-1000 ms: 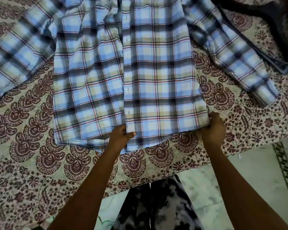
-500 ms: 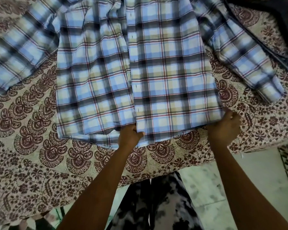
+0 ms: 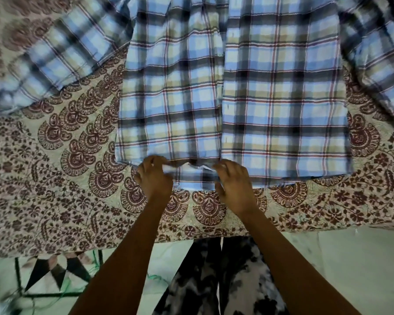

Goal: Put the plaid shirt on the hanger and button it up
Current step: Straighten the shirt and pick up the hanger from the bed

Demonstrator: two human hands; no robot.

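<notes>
Head view.

Plaid shirt: spread front-up on the patterned bedspread, front edges meeting down the middle, lower hem nearest the bed's edge; sleeves splayed out to either side of the body, both blurred. Buttonholes visible as small dark marks along the overlapping front edge. No hanger discernible; collar end out of frame.

Left hand: at the shirt's bottom hem, just left of the front opening; fingers curled, grip clamped on a fold of hem cloth.

Right hand: at the same hem, just right of the opening; fingers bent over the edge of the overlapping panel, grip apparently closed on the cloth, thumb hidden.

Between the two hands: a short stretch of hem lifted and rumpled, pale underside showing.

Floor: pale tile below the bed's edge; mottled dark trousers at bottom centre.

Step judged: fastening or aligning the lowest part of the front, near the end of buttoning. Next move likely calls for finding the bottom button and its hole, then drawing both edges level.
</notes>
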